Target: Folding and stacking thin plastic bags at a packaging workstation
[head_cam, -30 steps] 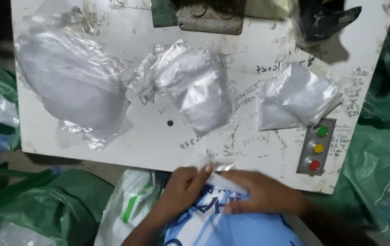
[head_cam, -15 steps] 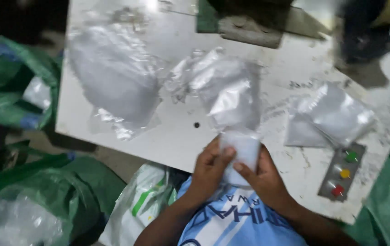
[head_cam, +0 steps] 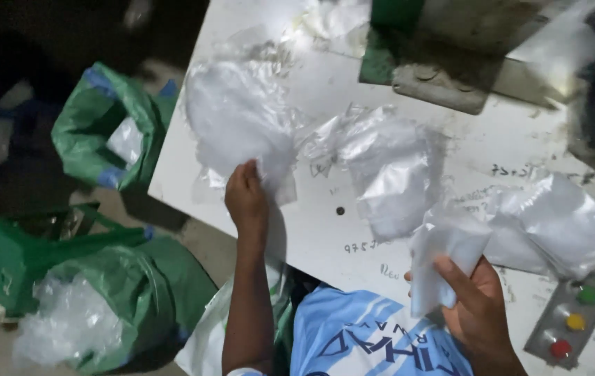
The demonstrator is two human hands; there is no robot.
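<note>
My left hand [head_cam: 247,196] reaches out over the white table [head_cam: 311,237] and pinches the near edge of a pile of clear plastic bags [head_cam: 238,122] at the table's left. My right hand [head_cam: 475,310] is held close to my body and grips a small clear plastic bag [head_cam: 443,261], which stands up from my fingers. A second heap of clear bags [head_cam: 388,163] lies mid-table between my hands. A third heap [head_cam: 555,223] lies to the right, just beyond my right hand. My light blue shirt [head_cam: 374,341] shows at the bottom.
A grey panel with green, yellow and red buttons [head_cam: 570,320] sits at the table's near right corner. A green and grey machine base [head_cam: 443,63] stands at the back. Green sacks [head_cam: 113,129] with plastic in them lie on the floor to the left, one [head_cam: 102,299] near my left arm.
Both hands were together at my chest on one small bag. My left hand has let go and reached forward left to the pile; my right hand keeps the bag.
</note>
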